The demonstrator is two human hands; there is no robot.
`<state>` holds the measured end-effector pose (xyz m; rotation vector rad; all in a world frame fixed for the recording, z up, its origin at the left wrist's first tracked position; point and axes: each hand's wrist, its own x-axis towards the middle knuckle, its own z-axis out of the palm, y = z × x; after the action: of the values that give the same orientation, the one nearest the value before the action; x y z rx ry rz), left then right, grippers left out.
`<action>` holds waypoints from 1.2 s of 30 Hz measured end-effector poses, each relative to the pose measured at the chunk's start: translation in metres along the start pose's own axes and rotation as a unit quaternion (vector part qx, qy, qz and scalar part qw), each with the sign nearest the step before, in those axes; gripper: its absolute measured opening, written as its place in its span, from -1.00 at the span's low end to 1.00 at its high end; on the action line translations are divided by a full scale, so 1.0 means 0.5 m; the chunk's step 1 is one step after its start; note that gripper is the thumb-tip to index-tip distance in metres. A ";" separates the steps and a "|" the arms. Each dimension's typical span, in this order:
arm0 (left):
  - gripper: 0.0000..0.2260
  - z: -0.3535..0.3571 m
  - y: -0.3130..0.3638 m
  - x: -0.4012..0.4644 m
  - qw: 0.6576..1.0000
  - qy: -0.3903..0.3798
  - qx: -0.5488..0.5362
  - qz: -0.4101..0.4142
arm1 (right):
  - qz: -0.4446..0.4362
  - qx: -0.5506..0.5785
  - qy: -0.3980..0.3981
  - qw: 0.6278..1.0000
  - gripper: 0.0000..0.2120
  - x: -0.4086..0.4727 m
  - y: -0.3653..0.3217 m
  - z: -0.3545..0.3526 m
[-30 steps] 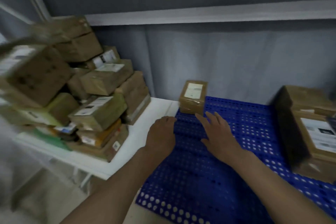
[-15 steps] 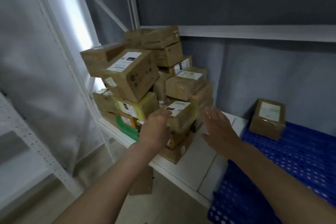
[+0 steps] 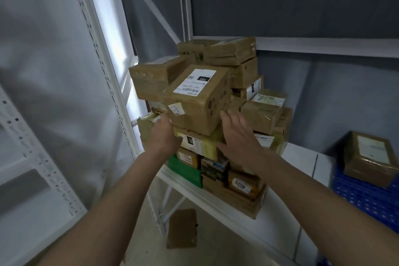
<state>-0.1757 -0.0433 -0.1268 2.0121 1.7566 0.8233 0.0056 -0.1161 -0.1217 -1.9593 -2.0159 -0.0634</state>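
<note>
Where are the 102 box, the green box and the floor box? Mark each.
102 box (image 3: 198, 101), head view, top face below label.
Green box (image 3: 185, 171), head view, front face.
Floor box (image 3: 182, 229), head view, top face.

the tilted brown cardboard box (image 3: 200, 106) is gleaming under glossy tape; its white paper label (image 3: 194, 81) is looking matt, the blue plastic mat (image 3: 367, 198) smooth.

Tilted box (image 3: 200, 110): brown cardboard; label (image 3: 194, 82) white with black block. Box below (image 3: 203, 144): yellow tape. Package (image 3: 184, 171) at shelf (image 3: 237, 211) front edge: green. Shelf white. Mat (image 3: 367, 198) at right: blue, hole-dotted.
</note>
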 end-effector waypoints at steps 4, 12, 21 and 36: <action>-0.38 -0.006 -0.013 0.059 0.997 -0.011 -0.075 0.012 | 0.040 0.023 -0.007 0.999 -0.11 0.059 -0.037 0.008; -0.32 -0.016 -0.028 0.144 0.961 -0.095 -0.257 0.018 | 0.112 0.222 -0.025 0.968 0.05 0.126 -0.038 0.028; -0.25 -0.001 -0.034 0.143 0.943 -0.133 -0.300 0.057 | 0.130 0.285 -0.008 0.950 0.13 0.133 -0.037 0.034; -0.20 -0.013 0.134 0.001 0.927 -0.137 -0.327 0.121 | 0.107 0.307 0.093 0.941 -0.08 -0.009 0.057 -0.105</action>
<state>-0.1278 -0.0550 -0.0812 1.7772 0.9169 0.9812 0.0441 -0.1322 -0.0786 -1.6677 -1.4539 0.3731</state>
